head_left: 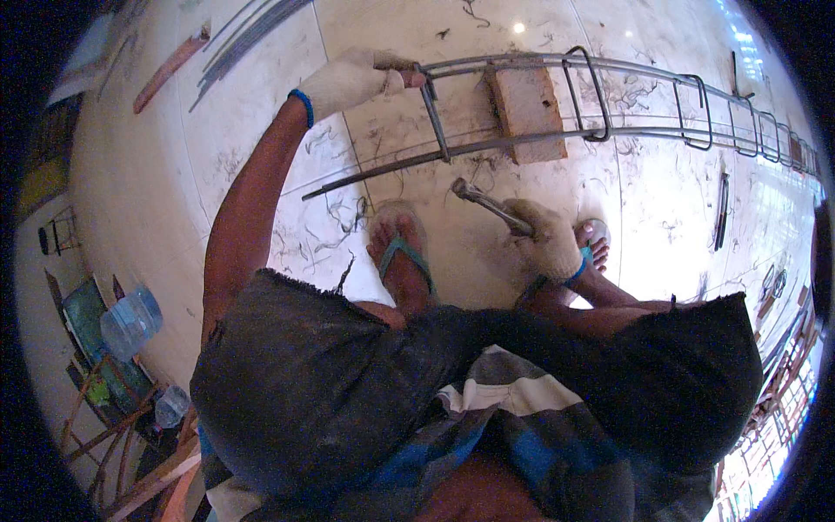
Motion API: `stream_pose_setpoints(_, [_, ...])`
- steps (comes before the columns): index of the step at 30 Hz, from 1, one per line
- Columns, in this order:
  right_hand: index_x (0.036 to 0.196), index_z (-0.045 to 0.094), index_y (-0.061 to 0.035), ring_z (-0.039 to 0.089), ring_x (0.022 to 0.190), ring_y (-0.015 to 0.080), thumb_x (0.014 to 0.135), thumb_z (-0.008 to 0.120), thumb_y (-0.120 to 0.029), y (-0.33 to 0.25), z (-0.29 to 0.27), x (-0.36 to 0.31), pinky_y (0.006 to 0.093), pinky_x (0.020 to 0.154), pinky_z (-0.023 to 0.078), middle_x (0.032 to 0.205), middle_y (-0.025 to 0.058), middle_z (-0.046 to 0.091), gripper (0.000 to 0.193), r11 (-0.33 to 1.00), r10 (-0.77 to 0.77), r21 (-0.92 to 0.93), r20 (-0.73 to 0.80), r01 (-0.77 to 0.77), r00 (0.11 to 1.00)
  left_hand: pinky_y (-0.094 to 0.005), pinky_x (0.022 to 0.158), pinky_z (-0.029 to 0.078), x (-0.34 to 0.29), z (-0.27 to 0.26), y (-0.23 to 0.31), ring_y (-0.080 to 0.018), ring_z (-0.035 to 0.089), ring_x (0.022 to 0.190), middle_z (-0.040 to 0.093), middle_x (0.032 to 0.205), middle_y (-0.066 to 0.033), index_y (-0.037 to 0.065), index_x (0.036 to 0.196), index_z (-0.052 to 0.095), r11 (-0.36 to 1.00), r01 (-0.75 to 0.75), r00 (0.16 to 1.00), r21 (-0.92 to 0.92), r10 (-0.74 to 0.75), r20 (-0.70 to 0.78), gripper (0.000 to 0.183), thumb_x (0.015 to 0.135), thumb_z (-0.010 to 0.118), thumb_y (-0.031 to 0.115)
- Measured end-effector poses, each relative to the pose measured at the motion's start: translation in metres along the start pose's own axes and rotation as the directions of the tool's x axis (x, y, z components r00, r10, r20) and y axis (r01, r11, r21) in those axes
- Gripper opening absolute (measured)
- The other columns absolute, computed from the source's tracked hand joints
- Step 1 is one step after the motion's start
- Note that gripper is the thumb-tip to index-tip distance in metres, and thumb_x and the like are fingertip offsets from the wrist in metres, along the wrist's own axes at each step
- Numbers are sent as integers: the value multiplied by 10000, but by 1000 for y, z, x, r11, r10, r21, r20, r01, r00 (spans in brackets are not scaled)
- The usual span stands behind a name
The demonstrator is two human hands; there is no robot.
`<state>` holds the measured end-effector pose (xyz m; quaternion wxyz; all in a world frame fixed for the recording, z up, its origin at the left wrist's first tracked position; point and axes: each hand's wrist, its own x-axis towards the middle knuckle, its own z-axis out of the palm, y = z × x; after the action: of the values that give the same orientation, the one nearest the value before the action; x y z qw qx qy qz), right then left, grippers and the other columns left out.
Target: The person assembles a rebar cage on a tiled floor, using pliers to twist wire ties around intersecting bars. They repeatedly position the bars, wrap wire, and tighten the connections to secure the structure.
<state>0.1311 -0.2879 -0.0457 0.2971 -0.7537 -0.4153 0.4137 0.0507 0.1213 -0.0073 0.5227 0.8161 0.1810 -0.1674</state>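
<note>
Striped cloth of our shirt bunches closest to us, between the spread legs of our dark, frayed shorts. Beyond it, our sandalled left foot and right foot stand on the pale floor, the right one partly hidden behind our gloved right hand. That hand's grip is wrapped round a metal hand tool, its head just short of the steel cage. Our gloved left hand has its grip closed on the cage's left end, by the upper rod and end stirrup; its exact hold is partly hidden. The cage lies across a reddish brick and runs toward the floor's right edge. Wire scraps litter the ground around both. Loose rods and a reddish bar lie at the floor's far left; a dark rod lies nearer its right edge. Along the left edge crowd a clear jug, a smaller clear bottle and wooden pieces.
</note>
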Motion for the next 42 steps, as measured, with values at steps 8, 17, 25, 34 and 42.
stream_pose_setpoints(8, [1287,652,-94,696,1028,442,857,713,-168,0,-6,-7,496,887,573,1179,188,716,441,994,-83,-73,-73,77,994,-283,947,530,2,0,19,-147,684,1059,769,1147,-55,37,1296,737,990,97,995,100,-95,-24,443,971,728,338])
stream_pose_setpoints(17, [1271,656,-116,703,989,426,859,695,-165,0,-1,3,503,858,574,1111,163,726,417,981,-143,-147,-108,127,984,-292,924,520,-2,0,22,-154,682,1010,786,1095,-64,71,1244,784,995,65,996,82,-59,-72,382,917,696,248])
stream_pose_setpoints(25, [1263,659,-121,706,953,415,860,712,-126,3,-1,5,491,825,581,1080,152,731,407,975,-162,-179,-172,131,972,-271,889,521,4,4,-9,-131,662,992,772,1107,-30,53,1265,762,999,22,999,46,-20,-38,383,929,679,216])
stream_pose_setpoints(34, [1234,668,-114,685,972,405,859,739,-108,17,-15,17,487,819,567,1058,153,711,382,924,-322,-291,-239,249,916,-296,972,514,-6,2,19,-130,677,1052,793,1143,-45,97,1234,794,999,11,997,39,-8,-74,330,942,683,203])
stream_pose_setpoints(42, [1187,643,-78,653,997,403,821,758,-90,22,-1,29,499,838,533,1057,155,684,383,943,-239,-286,-219,172,946,-310,907,520,-9,-8,33,-162,672,1007,785,1100,-84,29,1171,795,998,70,997,1,-70,11,331,894,654,143])
